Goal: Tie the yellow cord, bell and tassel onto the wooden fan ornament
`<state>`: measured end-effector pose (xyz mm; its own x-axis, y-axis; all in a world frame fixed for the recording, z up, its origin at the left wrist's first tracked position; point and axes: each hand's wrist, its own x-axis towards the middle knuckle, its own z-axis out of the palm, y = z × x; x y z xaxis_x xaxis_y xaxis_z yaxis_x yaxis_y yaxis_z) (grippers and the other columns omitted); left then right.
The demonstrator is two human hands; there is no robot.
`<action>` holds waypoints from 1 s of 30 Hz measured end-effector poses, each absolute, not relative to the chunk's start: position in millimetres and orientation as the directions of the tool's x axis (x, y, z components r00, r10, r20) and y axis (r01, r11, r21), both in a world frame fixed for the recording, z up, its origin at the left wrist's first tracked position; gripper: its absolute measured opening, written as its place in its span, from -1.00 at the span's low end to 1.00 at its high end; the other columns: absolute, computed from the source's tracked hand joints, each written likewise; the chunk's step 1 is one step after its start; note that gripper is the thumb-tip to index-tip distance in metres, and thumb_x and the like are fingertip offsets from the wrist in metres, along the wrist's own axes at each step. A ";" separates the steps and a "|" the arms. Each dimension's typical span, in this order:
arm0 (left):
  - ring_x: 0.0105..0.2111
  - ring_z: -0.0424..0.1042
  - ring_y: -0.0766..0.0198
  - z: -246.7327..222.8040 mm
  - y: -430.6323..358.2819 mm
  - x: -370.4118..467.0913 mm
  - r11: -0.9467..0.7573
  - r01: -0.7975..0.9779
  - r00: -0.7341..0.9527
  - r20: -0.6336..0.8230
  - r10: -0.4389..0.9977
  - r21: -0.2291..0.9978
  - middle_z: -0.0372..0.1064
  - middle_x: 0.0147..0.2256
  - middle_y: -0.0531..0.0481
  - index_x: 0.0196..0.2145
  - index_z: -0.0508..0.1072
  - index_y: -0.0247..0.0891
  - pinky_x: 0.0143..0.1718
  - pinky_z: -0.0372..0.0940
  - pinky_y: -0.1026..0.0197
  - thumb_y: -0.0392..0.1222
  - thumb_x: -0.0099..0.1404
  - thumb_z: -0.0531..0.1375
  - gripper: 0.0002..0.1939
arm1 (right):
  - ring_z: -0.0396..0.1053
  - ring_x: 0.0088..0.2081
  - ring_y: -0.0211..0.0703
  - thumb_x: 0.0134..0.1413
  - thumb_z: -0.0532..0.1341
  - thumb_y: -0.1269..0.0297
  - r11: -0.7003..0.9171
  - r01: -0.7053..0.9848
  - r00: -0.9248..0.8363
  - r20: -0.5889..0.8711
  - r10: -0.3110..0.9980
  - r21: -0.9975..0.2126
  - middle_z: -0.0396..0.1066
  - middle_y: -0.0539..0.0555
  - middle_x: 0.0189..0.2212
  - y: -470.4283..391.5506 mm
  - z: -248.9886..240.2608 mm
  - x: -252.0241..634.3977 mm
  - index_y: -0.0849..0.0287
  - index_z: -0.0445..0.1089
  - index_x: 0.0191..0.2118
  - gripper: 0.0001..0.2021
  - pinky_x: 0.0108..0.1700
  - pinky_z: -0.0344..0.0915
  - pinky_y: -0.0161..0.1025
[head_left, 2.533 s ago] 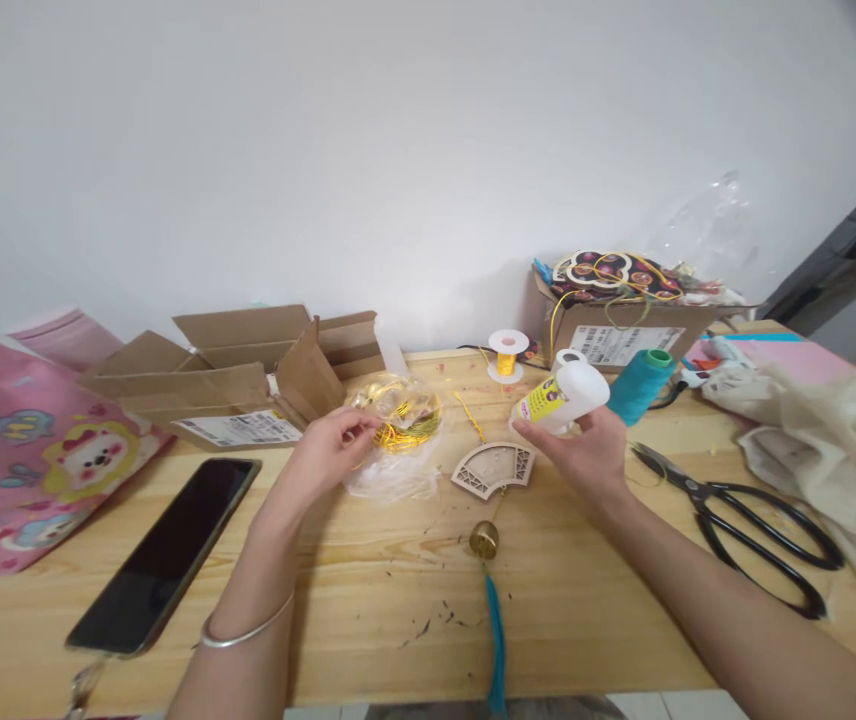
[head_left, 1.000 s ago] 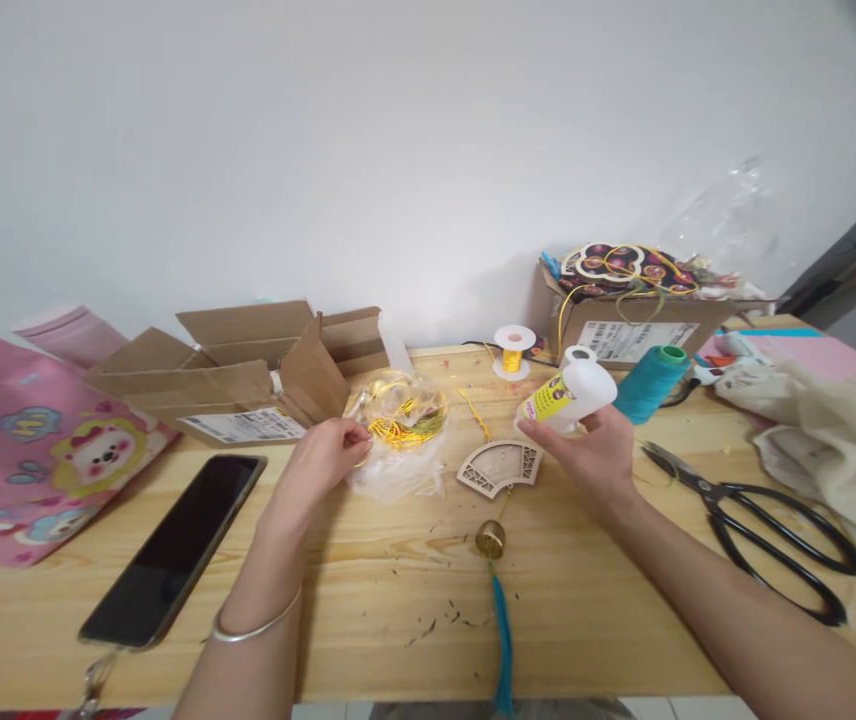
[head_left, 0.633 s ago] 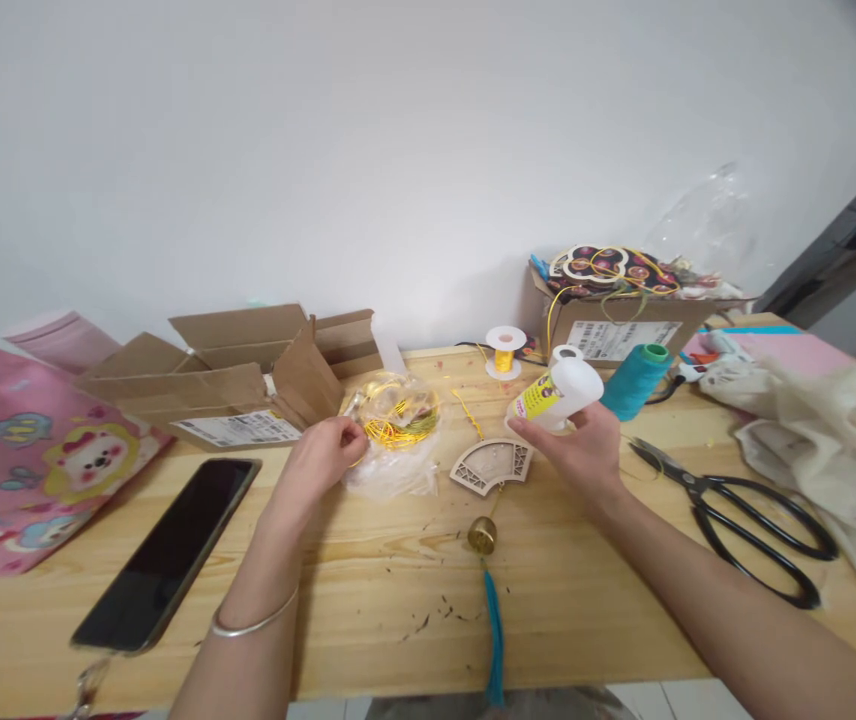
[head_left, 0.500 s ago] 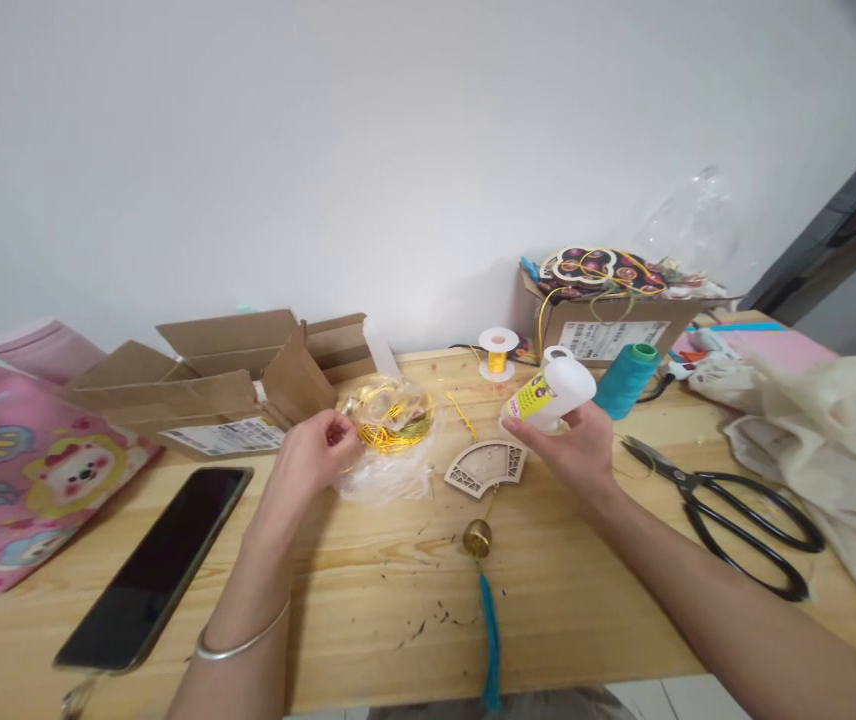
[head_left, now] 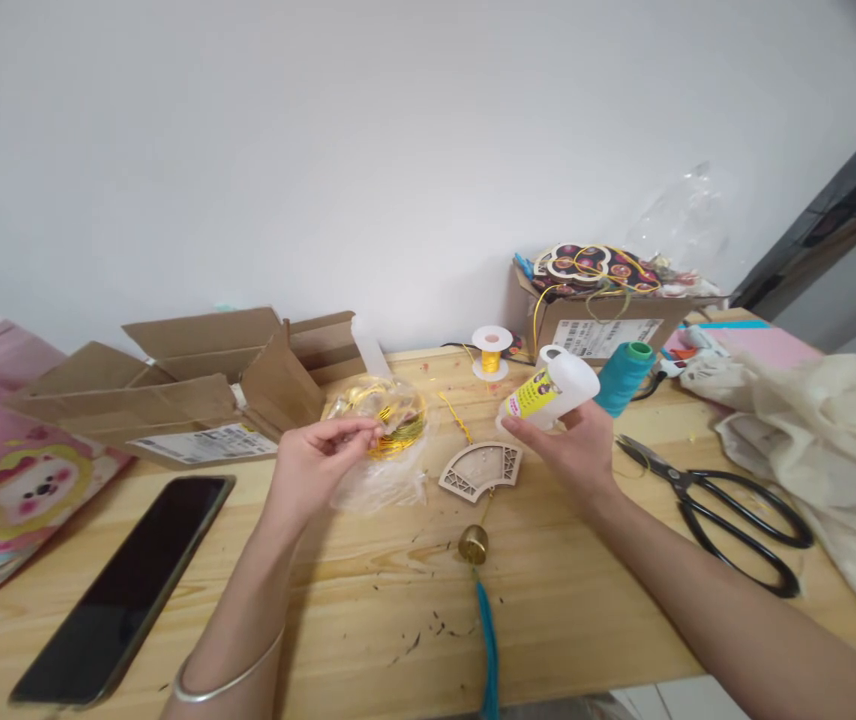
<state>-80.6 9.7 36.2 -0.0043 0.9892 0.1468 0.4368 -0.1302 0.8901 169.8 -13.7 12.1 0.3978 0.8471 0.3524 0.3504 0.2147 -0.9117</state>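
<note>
My right hand (head_left: 574,448) grips a white glue bottle (head_left: 557,388) with a yellow label, tilted with its base up to the right; its lower end is partly hidden by my thumb. Just below lies a fan-shaped wooden piece (head_left: 481,466) with cut-out corners and a yellow cord (head_left: 456,417) at its top. A brass bell (head_left: 473,544) and a teal tassel (head_left: 486,640) hang off its lower side along the table. My left hand (head_left: 327,462) is pinched closed in front of a clear bag (head_left: 387,480) of yellow cords; whatever is between the fingertips is too small to make out.
Black-handled scissors (head_left: 720,510) and cream cloth (head_left: 810,450) lie at the right. Behind stand a teal thread cone (head_left: 624,380), a yellow thread spool (head_left: 491,353) and a filled carton (head_left: 608,332). At the left are an open carton (head_left: 195,400), a phone (head_left: 124,590) and a pink bag (head_left: 30,490).
My left hand has shifted right, its pinched fingertips now in front of the cords. My right hand still holds the tilted bottle over the wooden piece. The view has moved slightly.
</note>
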 end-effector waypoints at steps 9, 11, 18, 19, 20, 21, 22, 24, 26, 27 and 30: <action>-0.40 0.44 0.23 35.1 5.1 -58.5 -0.112 0.384 0.150 0.058 0.987 0.917 0.50 -0.41 -0.07 -0.48 0.52 -0.31 -0.35 0.34 0.25 -0.18 -0.10 0.28 -0.81 | 0.45 -0.42 -0.02 -0.43 0.36 0.14 0.189 0.196 0.317 0.244 0.916 -0.962 0.50 0.10 -0.44 -10.5 23.4 175.6 0.22 0.37 -0.42 -0.65 -0.40 0.40 -0.13; -0.41 0.42 0.25 32.6 4.2 -56.1 -0.108 0.380 0.164 0.048 0.985 0.919 0.49 -0.43 -0.05 -0.50 0.51 -0.31 -0.36 0.32 0.28 -0.20 -0.12 0.28 -0.84 | 0.45 -0.43 -0.03 -0.46 0.37 0.15 0.169 0.194 0.261 0.217 0.941 -0.966 0.50 0.09 -0.45 -9.5 26.5 176.5 0.22 0.36 -0.43 -0.64 -0.42 0.40 -0.14; -0.57 0.30 0.37 22.9 2.4 -50.4 -0.020 0.289 0.261 -0.059 0.964 0.957 0.27 -0.64 0.08 -0.62 0.32 -0.31 -0.49 0.23 0.32 -0.08 0.09 0.12 -0.74 | 0.44 -0.46 -0.03 -0.47 0.36 0.12 0.159 0.326 0.184 0.228 0.956 -0.932 0.49 0.11 -0.48 -11.8 22.8 171.4 0.24 0.37 -0.43 -0.61 -0.45 0.38 -0.17; -0.56 0.31 0.37 23.0 2.3 -49.7 -0.032 0.261 0.271 -0.041 0.962 0.965 0.23 -0.64 0.09 -0.63 0.28 -0.30 -0.47 0.24 0.32 -0.06 0.13 0.08 -0.70 | 0.44 -0.46 -0.03 -0.47 0.36 0.11 0.161 0.340 0.192 0.236 0.953 -0.927 0.49 0.12 -0.48 -11.9 22.1 171.6 0.24 0.37 -0.44 -0.62 -0.46 0.38 -0.17; -0.56 0.30 0.37 23.4 2.1 -49.2 -0.044 0.230 0.278 -0.022 0.960 0.972 0.19 -0.64 0.10 -0.64 0.24 -0.29 -0.46 0.24 0.31 -0.03 0.16 0.05 -0.67 | 0.44 -0.47 -0.03 -0.46 0.36 0.10 0.165 0.353 0.206 0.249 0.946 -0.921 0.49 0.12 -0.49 -11.7 21.7 172.2 0.23 0.37 -0.45 -0.62 -0.47 0.37 -0.17; -0.56 0.30 0.37 23.8 2.0 -48.9 -0.052 0.197 0.284 -0.007 0.959 0.979 0.14 -0.64 0.11 -0.63 0.21 -0.28 -0.46 0.24 0.31 -0.01 0.18 0.03 -0.65 | 0.43 -0.47 -0.04 -0.46 0.36 0.09 0.172 0.368 0.218 0.264 0.939 -0.914 0.49 0.11 -0.50 -11.4 21.7 173.3 0.23 0.37 -0.46 -0.63 -0.48 0.37 -0.18; -0.56 0.29 0.38 24.2 1.9 -48.8 -0.059 0.160 0.290 0.010 0.957 0.985 0.12 -0.64 0.12 -0.63 0.18 -0.27 -0.45 0.24 0.30 0.00 0.20 0.01 -0.64 | 0.43 -0.48 -0.04 -0.45 0.35 0.09 0.181 0.382 0.226 0.282 0.932 -0.906 0.49 0.11 -0.50 -11.0 22.2 174.6 0.23 0.37 -0.47 -0.65 -0.48 0.36 -0.18; -0.54 0.27 0.39 24.6 1.7 -49.2 -0.077 0.104 0.291 0.044 0.956 0.992 0.11 -0.62 0.12 -0.60 0.17 -0.27 -0.42 0.24 0.29 0.01 0.22 -0.02 -0.65 | 0.43 -0.49 -0.05 -0.43 0.35 0.09 0.196 0.400 0.226 0.304 0.925 -0.895 0.48 0.10 -0.52 -10.3 24.5 177.9 0.22 0.37 -0.49 -0.66 -0.49 0.36 -0.19; -0.51 0.28 0.38 24.4 1.4 -49.8 -0.084 0.116 0.281 0.049 0.958 0.990 0.17 -0.58 0.09 -0.57 0.21 -0.27 -0.39 0.23 0.30 -0.02 0.22 0.00 -0.68 | 0.42 -0.49 -0.06 -0.44 0.36 0.10 0.195 0.404 0.225 0.304 0.926 -0.894 0.48 0.09 -0.51 -10.4 28.0 181.4 0.21 0.38 -0.48 -0.66 -0.49 0.36 -0.19; -0.49 0.29 0.38 24.2 1.1 -50.1 -0.081 0.141 0.273 0.040 0.961 0.987 0.22 -0.56 0.08 -0.56 0.24 -0.28 -0.38 0.22 0.30 -0.04 0.21 0.02 -0.70 | 0.42 -0.50 -0.06 -0.45 0.36 0.10 0.193 0.406 0.230 0.304 0.924 -0.893 0.48 0.08 -0.51 -10.7 30.0 182.9 0.21 0.38 -0.47 -0.65 -0.50 0.36 -0.19; -0.49 0.31 0.36 23.6 -0.3 -49.9 -0.028 0.192 0.257 -0.022 0.966 0.981 0.34 -0.53 0.03 -0.52 0.34 -0.29 -0.43 0.22 0.32 -0.09 0.08 0.16 -0.80 | 0.42 -0.49 -0.07 -0.47 0.37 0.11 0.197 0.421 0.246 0.321 0.915 -0.885 0.48 0.08 -0.49 -12.6 35.4 186.1 0.20 0.37 -0.48 -0.65 -0.49 0.37 -0.19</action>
